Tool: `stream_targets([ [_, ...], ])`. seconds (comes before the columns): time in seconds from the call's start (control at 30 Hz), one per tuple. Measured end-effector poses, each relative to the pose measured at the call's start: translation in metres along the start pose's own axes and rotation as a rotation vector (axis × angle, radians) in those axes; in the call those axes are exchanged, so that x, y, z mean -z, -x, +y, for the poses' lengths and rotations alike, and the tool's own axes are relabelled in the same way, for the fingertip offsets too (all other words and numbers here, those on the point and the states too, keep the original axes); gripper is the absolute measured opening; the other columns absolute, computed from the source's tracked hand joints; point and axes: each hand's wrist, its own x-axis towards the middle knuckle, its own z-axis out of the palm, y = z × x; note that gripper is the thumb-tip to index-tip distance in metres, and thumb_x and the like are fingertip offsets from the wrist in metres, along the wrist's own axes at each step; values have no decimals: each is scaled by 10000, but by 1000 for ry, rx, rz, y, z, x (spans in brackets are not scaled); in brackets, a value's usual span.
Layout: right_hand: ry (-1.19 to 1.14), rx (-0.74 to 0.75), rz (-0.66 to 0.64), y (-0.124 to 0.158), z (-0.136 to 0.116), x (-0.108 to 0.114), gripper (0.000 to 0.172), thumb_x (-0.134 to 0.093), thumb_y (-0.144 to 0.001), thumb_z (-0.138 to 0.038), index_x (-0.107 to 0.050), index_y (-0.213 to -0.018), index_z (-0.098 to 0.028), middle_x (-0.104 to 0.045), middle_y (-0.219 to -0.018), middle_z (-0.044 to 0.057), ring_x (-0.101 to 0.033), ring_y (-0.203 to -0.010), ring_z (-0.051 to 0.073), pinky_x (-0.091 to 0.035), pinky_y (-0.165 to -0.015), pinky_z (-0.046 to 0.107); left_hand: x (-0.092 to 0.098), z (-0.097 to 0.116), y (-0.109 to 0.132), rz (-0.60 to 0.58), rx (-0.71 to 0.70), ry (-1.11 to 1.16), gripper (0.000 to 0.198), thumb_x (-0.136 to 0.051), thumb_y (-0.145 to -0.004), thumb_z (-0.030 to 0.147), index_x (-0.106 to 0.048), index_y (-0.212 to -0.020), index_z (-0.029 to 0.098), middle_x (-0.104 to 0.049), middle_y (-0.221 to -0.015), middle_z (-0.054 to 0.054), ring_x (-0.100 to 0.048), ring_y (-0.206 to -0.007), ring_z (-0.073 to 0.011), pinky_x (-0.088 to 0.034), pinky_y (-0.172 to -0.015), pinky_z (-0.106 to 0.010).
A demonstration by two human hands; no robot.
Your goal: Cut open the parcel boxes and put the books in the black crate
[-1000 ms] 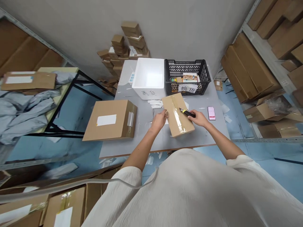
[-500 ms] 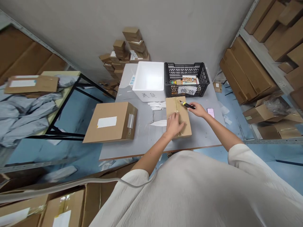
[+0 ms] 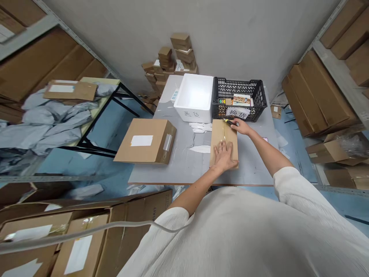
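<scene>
A flat cardboard box point(image 3: 224, 148) lies square on the grey table point(image 3: 175, 169), with clear tape along its middle seam. My left hand point(image 3: 225, 157) presses flat on the box's near half, holding nothing. My right hand point(image 3: 241, 127) is shut on a yellow-and-black utility knife point(image 3: 230, 122), whose tip is at the seam near the box's far end. The blade itself is too small to see. A pink phone point(image 3: 265, 140) is almost hidden behind my right forearm.
A sealed carton point(image 3: 145, 140) lies left on the table. At the back stand a white foam box point(image 3: 194, 98) and a black plastic crate point(image 3: 239, 99). Loose white scraps point(image 3: 198, 149) lie nearby. Shelves of cartons flank the table; stacked small boxes rise behind it.
The box has turned from tilted to square with the table edge. My left hand has moved onto its top, and the knife in my right hand has moved to the far end of the seam.
</scene>
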Motion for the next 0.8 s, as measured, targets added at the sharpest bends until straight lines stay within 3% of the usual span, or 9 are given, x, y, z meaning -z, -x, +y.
stream_targets([
  [0.1,-16,-75,16,6,7,4,308,-757,-897,-500,-726,-1033,-226,-800,-1196,89,-707,-1122,313,-560,-1077,458,5,-3,1,-15,7,-17,1202,-767,-900,723,-212,-1861,261,-214,-1929,-211,-142,-1794,-472,-95,-1421,-758],
  [0.2,-59,-126,74,22,15,9,278,-745,-884,-449,-732,-1035,-216,-809,-1186,99,-707,-1114,312,-561,-1069,462,9,-13,3,-20,-53,-41,1172,-813,-893,608,-238,-1850,251,-239,-1913,-236,-165,-1790,-464,-95,-1421,-757],
  [0.37,-169,-226,192,71,31,13,334,-777,-878,-500,-745,-1043,-211,-814,-1147,101,-716,-1094,315,-569,-1057,469,22,-47,-3,-45,-201,-73,1197,-905,-802,353,-279,-1821,295,-320,-1877,-216,-244,-1762,-454,-134,-1403,-781],
  [0.53,-328,-309,222,120,30,8,425,-812,-866,-561,-748,-1092,-207,-816,-1131,106,-731,-1087,309,-587,-1052,471,39,-82,-21,-10,-302,-134,1060,-760,-857,121,-313,-1803,290,-442,-1809,-202,-355,-1711,-402,-182,-1400,-755],
  [0.67,-441,-309,191,150,15,-3,458,-869,-830,-585,-751,-1085,-223,-816,-1145,95,-741,-1106,288,-603,-1048,447,51,-105,-33,-39,-341,-198,1111,-683,-802,-17,-322,-1797,321,-431,-1821,-179,-394,-1695,-381,-222,-1395,-707],
  [0.8,-550,-310,70,173,-1,-13,536,-907,-803,-634,-750,-1112,-225,-822,-1102,89,-755,-1075,288,-635,-923,411,60,-121,-34,-38,-405,-210,1088,-689,-803,7,-350,-1782,339,-469,-1784,-181,-421,-1679,-385,-212,-1390,-697],
])
